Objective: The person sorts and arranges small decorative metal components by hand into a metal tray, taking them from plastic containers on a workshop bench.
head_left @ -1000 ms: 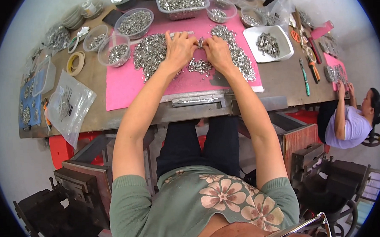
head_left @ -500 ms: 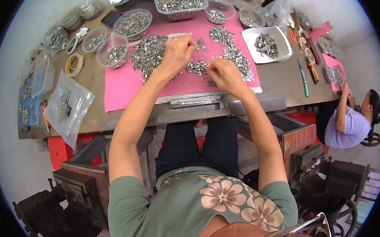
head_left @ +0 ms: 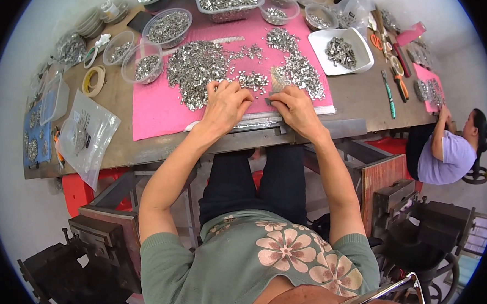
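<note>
My left hand [head_left: 227, 106] is at the near edge of the pink mat [head_left: 156, 115], below a big pile of small silvery metal pieces [head_left: 195, 66]. Its fingers are curled in, and anything between them is too small to make out. To the right, my right hand [head_left: 298, 109] pinches with thumb and fingers just beside a small dark flat piece [head_left: 269, 101]; what the pinch holds is hidden. A smaller cluster of pieces [head_left: 252, 81] lies between and beyond the hands. Another pile [head_left: 304, 77] spreads beyond my right hand.
Clear plastic bowls [head_left: 168, 28] and a tub [head_left: 230, 4] of metal pieces stand at the back. A white tray [head_left: 341, 52] sits right, near pliers [head_left: 400, 86]. Left are a tape roll [head_left: 93, 81] and plastic bag [head_left: 91, 132]. Another person [head_left: 447, 149] works far right.
Both hands have come nearer to the table's front edge. My left hand has drawn back from beside the big pile, and my right hand has lowered to the dark flat piece.
</note>
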Tool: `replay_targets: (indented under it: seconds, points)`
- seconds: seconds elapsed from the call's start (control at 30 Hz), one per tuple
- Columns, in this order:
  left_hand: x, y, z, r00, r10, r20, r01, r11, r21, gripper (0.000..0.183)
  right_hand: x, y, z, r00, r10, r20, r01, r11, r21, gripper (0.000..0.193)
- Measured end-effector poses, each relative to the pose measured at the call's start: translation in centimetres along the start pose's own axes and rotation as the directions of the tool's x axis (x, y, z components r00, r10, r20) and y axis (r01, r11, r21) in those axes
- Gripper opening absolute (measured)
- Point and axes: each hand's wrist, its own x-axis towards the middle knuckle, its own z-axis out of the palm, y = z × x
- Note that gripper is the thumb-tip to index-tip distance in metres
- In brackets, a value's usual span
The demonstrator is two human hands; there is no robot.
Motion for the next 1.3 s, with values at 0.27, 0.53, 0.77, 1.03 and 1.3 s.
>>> replay_targets:
  seconds: [0.27,0.53,0.77,1.03,1.3]
  points:
    - [0.3,0.4,0.2,0.997,0.07,0.03,-0.072,0.994,0.078,0.007,0.9,0.2,0.1,0.999,0.029,0.034,-0.03,0.999,0.024,0.009]
    - [0.0,1.9,-0.7,0.994,-0.076,0.081,0.099,0.933,-0.345,0.005,1.0,0.8,-0.1,0.997,0.072,-0.016,-0.071,0.995,0.066,0.009]
    - [-1.6,4.4,0.1,0.994,-0.071,0.086,0.102,0.892,-0.44,0.006,0.0,0.3,-1.1,0.996,0.056,-0.063,-0.055,0.998,0.017,0.01]
    - [-1.9,4.7,1.3,1.0,0.009,0.003,-0.007,0.958,-0.286,0.005,-2.1,0.5,-0.9,0.989,0.121,-0.088,-0.117,0.992,0.043,0.008]
    - [-2.2,5.5,1.7,0.972,0.202,-0.119,-0.203,0.979,-0.002,0.01,-3.1,-0.8,-0.8,0.949,0.263,-0.173,-0.222,0.949,0.224,0.007]
